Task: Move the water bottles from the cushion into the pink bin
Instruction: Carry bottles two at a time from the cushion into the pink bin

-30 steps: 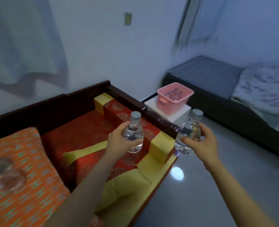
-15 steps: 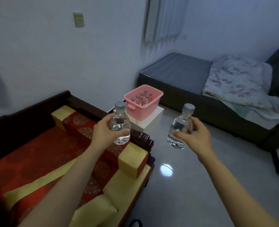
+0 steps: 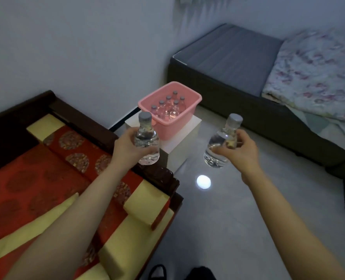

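My left hand [image 3: 127,147] grips a small clear water bottle [image 3: 146,138] with a grey cap, held upright above the bench's dark wooden armrest. My right hand [image 3: 239,150] grips a second clear bottle [image 3: 223,142], tilted slightly left, over the floor. Ahead of both hands stands the pink bin [image 3: 184,118] on a white box [image 3: 185,136]; several capped bottles [image 3: 168,107] stand upright inside it. The red and yellow cushion [image 3: 46,178] lies at the lower left under my left forearm.
The dark wooden bench frame [image 3: 159,176] runs between the cushion and the white box. A dark bed [image 3: 238,59] with a flowered blanket [image 3: 319,73] stands at the right. Shiny grey floor [image 3: 218,219] lies between bench and bed.
The view has swung right and closer to the pink bin. Both hands carried their bottles forward and now hover just short of the bin, whose bottles show clearly.
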### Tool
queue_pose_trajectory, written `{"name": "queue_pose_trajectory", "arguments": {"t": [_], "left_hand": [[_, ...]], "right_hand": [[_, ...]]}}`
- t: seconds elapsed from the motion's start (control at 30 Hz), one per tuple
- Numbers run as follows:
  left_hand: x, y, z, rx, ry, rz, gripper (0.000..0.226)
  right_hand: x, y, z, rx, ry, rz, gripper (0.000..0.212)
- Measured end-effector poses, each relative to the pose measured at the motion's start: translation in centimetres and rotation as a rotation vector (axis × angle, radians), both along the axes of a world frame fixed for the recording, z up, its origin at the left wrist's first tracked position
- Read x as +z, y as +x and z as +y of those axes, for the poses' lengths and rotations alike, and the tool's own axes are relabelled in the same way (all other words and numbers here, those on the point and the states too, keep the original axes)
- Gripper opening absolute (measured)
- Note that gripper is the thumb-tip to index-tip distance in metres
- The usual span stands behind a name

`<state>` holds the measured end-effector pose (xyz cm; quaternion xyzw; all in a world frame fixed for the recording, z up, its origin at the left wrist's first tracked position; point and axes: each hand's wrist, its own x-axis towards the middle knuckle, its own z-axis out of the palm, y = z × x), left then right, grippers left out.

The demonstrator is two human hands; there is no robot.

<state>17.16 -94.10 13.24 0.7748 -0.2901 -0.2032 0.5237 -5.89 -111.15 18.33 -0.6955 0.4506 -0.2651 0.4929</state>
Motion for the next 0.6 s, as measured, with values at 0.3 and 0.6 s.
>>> {"name": "queue_pose_trajectory", "arguments": {"t": [0.3, 0.6], "left_hand": [[-2.5, 3.5, -15.0, 0.119, 0.033, 0.040, 0.069], [-4.3, 6.5, -27.7, 0.365, 0.065, 0.070, 0.075]], "right_hand": [[-2.2, 6.4, -16.5, 0.132, 0.024, 0.046, 0.052], [-3.9, 14.4, -33.3, 0.438, 0.087, 0.064, 0.059]]}}
